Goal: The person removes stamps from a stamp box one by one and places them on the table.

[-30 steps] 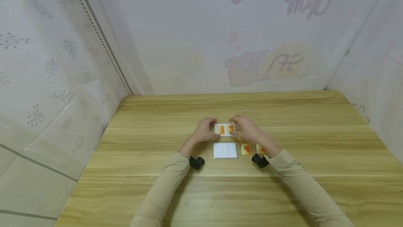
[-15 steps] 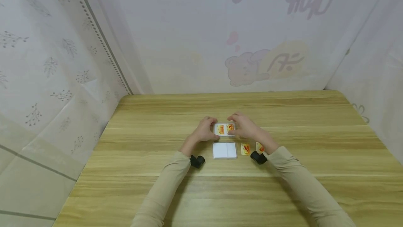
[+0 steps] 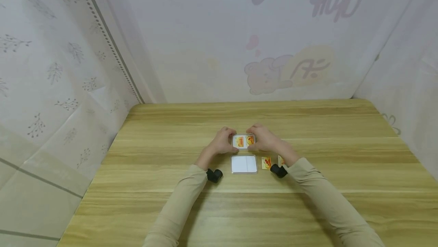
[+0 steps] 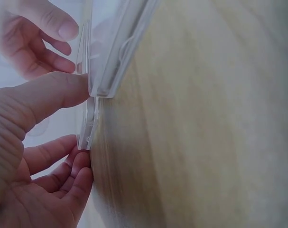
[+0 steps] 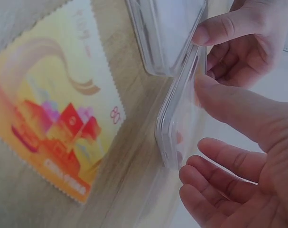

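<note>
A clear plastic case point(image 3: 245, 147) lies flat on the table with two orange-and-yellow stamps point(image 3: 240, 141) side by side in it. My left hand point(image 3: 222, 142) holds its left end, thumb at the near edge and fingers at the far side. At the right end, my right hand point(image 3: 267, 139) bends round the case, its thumb at the near edge in the right wrist view, the other fingers loosely curled beside the end. A second clear case point(image 3: 244, 164) with a white insert lies just nearer. Whether the stamped case is fully closed I cannot tell.
Two loose stamps lie right of the nearer case: one stamp point(image 3: 266, 163) in plain sight, another stamp point(image 3: 281, 160) partly behind the right wrist. A perforated stamp point(image 5: 58, 109) fills the left of the right wrist view. The wooden table point(image 3: 191, 117) ends at a printed curtain point(image 3: 205, 49).
My right hand has shifted slightly left, its thumb moving from over the right stamp to the case's near edge. The left hand and the nearer case have stayed put.
</note>
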The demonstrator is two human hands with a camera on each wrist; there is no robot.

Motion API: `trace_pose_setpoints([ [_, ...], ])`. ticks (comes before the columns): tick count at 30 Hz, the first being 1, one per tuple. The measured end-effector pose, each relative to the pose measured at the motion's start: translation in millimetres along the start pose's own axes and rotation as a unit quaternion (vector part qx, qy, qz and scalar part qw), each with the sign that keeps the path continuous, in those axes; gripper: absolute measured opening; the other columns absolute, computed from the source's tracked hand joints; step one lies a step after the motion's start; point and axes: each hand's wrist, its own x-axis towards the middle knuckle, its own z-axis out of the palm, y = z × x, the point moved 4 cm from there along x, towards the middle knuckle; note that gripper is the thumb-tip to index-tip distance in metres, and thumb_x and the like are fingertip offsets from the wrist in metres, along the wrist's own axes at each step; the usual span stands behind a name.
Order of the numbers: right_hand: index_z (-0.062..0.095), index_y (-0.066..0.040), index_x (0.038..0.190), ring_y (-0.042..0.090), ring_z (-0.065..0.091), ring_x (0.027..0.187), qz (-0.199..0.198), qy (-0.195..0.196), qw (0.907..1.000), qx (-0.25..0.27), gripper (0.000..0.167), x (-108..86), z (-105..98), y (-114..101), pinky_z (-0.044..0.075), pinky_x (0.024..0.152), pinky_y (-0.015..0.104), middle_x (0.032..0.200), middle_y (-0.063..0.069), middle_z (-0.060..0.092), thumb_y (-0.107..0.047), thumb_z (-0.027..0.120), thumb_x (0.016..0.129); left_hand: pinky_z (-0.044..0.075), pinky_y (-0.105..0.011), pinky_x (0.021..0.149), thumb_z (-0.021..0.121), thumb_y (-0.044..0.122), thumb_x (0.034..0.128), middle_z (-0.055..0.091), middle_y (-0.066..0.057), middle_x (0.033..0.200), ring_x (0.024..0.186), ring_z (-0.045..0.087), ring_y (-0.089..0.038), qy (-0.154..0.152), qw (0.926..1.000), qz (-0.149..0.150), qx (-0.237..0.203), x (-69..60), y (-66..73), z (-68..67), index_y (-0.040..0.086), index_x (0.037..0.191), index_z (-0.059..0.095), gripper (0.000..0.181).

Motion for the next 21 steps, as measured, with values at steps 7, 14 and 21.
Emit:
trace_pose_setpoints([
  [7, 0.056, 0.011, 0.118, 0.031, 0.053, 0.102, -0.002, -0.006, 0.9999, -0.013, 0.056, 2.3, 1.1, 0.2, 0.048, 0.087, 0.042, 0.114, 0.021, 0.056, -0.014, 0.08, 0.074, 0.04, -0.039, 0.095, 0.081, 0.01, 0.0698, 0.049, -0.016, 0.117, 0.109, 0.046, -0.029, 0.004, 0.9999, 0.001, -0.009, -0.3, -1.3, 0.1, -0.006, 0.125, 0.052, 0.064],
  [14, 0.057, 0.011, 0.116, 0.027, 0.054, 0.096, 0.004, -0.011, 0.9997, -0.021, 0.056, 3.4, 2.0, -0.2, 0.049, 0.084, 0.038, 0.11, 0.02, 0.056, -0.013, 0.081, 0.071, 0.041, -0.041, 0.095, 0.081, 0.011, 0.0696, 0.05, -0.016, 0.117, 0.108, 0.046, -0.029, 0.004, 1.0, 0.006, -0.004, -0.9, -0.9, -0.1, -0.006, 0.124, 0.053, 0.063],
  [21, 0.057, 0.01, 0.115, 0.024, 0.052, 0.09, 0.019, -0.013, 0.9997, -0.01, 0.057, 2.9, 3.6, 4.5, 0.048, 0.08, 0.036, 0.106, 0.018, 0.056, -0.011, 0.082, 0.069, 0.041, -0.04, 0.094, 0.081, 0.011, 0.0692, 0.05, -0.015, 0.115, 0.106, 0.046, -0.028, 0.004, 1.0, 0.003, -0.003, -0.3, -1.2, -0.3, -0.005, 0.124, 0.053, 0.064],
])
